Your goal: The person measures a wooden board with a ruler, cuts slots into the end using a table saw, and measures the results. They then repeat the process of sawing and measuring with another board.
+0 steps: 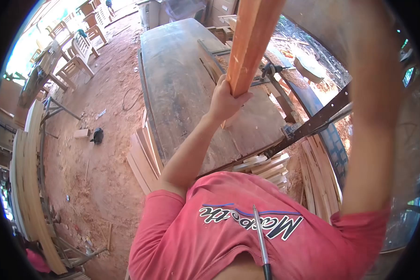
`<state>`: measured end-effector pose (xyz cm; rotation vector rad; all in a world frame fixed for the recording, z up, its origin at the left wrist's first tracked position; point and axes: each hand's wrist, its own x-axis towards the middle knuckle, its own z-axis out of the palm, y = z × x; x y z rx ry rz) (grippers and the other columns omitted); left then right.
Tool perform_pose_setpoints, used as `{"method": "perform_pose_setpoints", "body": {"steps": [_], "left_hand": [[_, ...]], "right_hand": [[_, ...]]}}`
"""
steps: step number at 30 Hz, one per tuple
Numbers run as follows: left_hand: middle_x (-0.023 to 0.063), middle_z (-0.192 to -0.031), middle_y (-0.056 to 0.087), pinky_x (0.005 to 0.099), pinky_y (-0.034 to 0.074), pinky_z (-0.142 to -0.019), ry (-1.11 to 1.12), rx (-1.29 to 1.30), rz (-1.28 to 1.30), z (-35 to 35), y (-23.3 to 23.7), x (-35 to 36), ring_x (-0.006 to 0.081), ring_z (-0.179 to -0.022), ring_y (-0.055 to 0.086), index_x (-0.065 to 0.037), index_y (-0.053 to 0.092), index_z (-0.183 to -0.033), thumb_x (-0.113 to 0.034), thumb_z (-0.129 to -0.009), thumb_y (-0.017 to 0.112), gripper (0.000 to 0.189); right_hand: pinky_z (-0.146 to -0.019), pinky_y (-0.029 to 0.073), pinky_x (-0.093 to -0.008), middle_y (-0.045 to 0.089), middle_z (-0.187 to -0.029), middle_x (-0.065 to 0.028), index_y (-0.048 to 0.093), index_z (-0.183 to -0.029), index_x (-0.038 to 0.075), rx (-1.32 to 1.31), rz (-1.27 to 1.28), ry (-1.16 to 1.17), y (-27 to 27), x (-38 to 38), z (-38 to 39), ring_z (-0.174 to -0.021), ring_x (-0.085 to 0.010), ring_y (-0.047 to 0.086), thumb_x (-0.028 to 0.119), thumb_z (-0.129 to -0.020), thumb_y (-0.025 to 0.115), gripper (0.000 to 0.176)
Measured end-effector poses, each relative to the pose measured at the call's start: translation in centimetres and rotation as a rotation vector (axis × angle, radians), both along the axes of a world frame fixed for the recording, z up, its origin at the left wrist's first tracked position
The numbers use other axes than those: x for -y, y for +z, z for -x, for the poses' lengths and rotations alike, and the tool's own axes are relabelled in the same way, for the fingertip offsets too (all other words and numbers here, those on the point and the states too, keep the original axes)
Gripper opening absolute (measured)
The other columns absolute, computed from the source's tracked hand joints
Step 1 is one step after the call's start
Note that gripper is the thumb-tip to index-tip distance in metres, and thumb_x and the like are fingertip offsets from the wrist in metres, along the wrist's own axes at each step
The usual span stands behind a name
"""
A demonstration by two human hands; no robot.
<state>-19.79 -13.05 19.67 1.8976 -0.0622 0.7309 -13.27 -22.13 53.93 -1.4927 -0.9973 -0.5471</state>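
Note:
A squared, reddish-brown wooden beam (253, 42) rises steeply past the top edge of the view. My left hand (226, 101) is closed around its lower part, fingers and thumb wrapped on the sides, above a large worn worktable top (182, 93). On the right, my right forearm is raised and smeared by motion; the hand at its end lies out of view. A pen (261, 242) lies against the front of my red shirt (182, 228).
A machine opening with a dark metal bar (312, 123) crosses the table's right side. Cut wood strips (270, 168) are stacked beneath. Long boards (30, 186) rest on a stand at left. Wooden chairs (81, 49) stand at the back left, on a reddish dirt floor (112, 121).

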Motion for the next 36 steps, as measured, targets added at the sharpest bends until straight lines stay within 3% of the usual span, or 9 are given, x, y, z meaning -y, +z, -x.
{"method": "perform_pose_setpoints", "body": {"steps": [2, 5, 8, 15, 17, 25, 28, 34, 36], "left_hand": [[0.0205, -0.113, 0.059, 0.0408, 0.049, -0.09, 0.023, 0.038, 0.204, -0.8, -1.8, 0.2, 0.0362, -0.106, 0.061, 0.007, 0.056, -0.117, -0.019, -0.07, 0.087, 0.062], [0.0193, -0.111, 0.061, 0.0398, 0.049, -0.086, 0.062, 0.11, 0.049, -2.4, -2.1, -1.2, 0.0347, -0.102, 0.062, 0.005, 0.054, -0.119, -0.019, -0.071, 0.087, 0.062], [0.0133, -0.108, 0.065, 0.0351, 0.052, -0.086, 0.075, 0.017, 0.077, -5.2, -1.7, -2.5, 0.0233, -0.099, 0.064, 0.002, 0.054, -0.121, -0.014, -0.071, 0.086, 0.062], [0.0097, -0.103, 0.066, 0.0324, 0.053, -0.08, 0.119, 0.027, 0.1, -14.0, -4.7, -6.2, 0.0171, -0.095, 0.064, 0.0, 0.055, -0.117, -0.012, -0.072, 0.085, 0.056], [0.0068, -0.103, 0.066, 0.0306, 0.054, -0.077, 0.034, -0.033, 0.374, -14.7, -3.8, -6.6, 0.0138, -0.092, 0.063, -0.001, 0.055, -0.114, -0.012, -0.073, 0.086, 0.053], [0.0058, -0.103, 0.065, 0.0295, 0.053, -0.077, 0.02, -0.074, 0.401, -14.5, -6.0, -7.1, 0.0124, -0.092, 0.062, 0.0, 0.054, -0.116, -0.013, -0.075, 0.085, 0.053], [0.0055, -0.103, 0.065, 0.0296, 0.053, -0.079, 0.015, -0.079, 0.437, -14.5, -7.0, -6.8, 0.012, -0.093, 0.062, 0.0, 0.053, -0.118, -0.014, -0.076, 0.085, 0.054], [0.0049, -0.105, 0.064, 0.0288, 0.051, -0.082, 0.064, -0.021, 0.396, -15.3, -8.0, -6.4, 0.0117, -0.095, 0.06, -0.001, 0.053, -0.121, -0.012, -0.075, 0.085, 0.057], [0.0049, -0.106, 0.064, 0.0287, 0.051, -0.082, 0.057, -0.002, 0.39, -15.5, -8.2, -6.3, 0.0117, -0.096, 0.06, -0.001, 0.053, -0.12, -0.012, -0.075, 0.085, 0.057]], "right_hand": [[-0.066, 0.047, -0.0349, 0.065, -0.074, -0.0065, 0.067, -0.079, -0.002, -0.094, 0.026, -0.013, -3.3, -0.7, -0.7, -0.072, -0.0189, 0.063, 0.019, -0.074, 0.073, 0.023], [-0.06, 0.047, -0.0328, 0.065, -0.068, -0.0049, 0.068, -0.074, -0.002, -0.205, 0.035, -0.002, -7.7, -2.8, -2.7, -0.067, -0.0166, 0.063, 0.019, -0.073, 0.074, 0.022], [-0.061, 0.048, -0.0327, 0.065, -0.07, -0.0055, 0.069, -0.078, -0.002, -0.29, 0.082, 0.022, -7.8, -3.9, -5.4, -0.067, -0.0168, 0.063, 0.017, -0.072, 0.073, 0.02], [-0.065, 0.05, -0.0324, 0.066, -0.079, -0.0055, 0.067, -0.096, 0.001, -0.165, -0.042, 0.106, -8.6, -7.0, -11.1, -0.072, -0.0161, 0.064, 0.013, -0.07, 0.072, 0.029], [-0.065, 0.05, -0.0323, 0.066, -0.078, -0.0052, 0.066, -0.096, 0.001, -0.149, -0.042, 0.096, -8.7, -7.9, -11.9, -0.072, -0.0156, 0.063, 0.014, -0.07, 0.074, 0.03], [-0.065, 0.05, -0.0313, 0.064, -0.079, -0.0036, 0.064, -0.096, 0.0, -0.239, -0.07, 0.256, -14.0, -9.0, -13.0, -0.073, -0.0143, 0.062, 0.016, -0.071, 0.081, 0.034], [-0.066, 0.05, -0.0311, 0.064, -0.085, -0.0036, 0.062, -0.102, 0.0, -0.332, 0.149, 0.124, -16.8, -9.1, -13.9, -0.075, -0.0142, 0.061, 0.013, -0.07, 0.082, 0.04], [-0.07, 0.051, -0.0312, 0.062, -0.09, -0.0037, 0.059, -0.113, 0.0, -0.522, 0.027, 0.288, -19.4, -9.0, -14.9, -0.08, -0.0159, 0.061, 0.015, -0.066, 0.086, 0.056], [-0.071, 0.052, -0.0327, 0.062, -0.089, -0.0052, 0.058, -0.114, 0.0, -0.373, -0.089, 0.187, -20.0, -9.3, -14.8, -0.08, -0.0174, 0.062, 0.012, -0.067, 0.08, 0.054]]}}
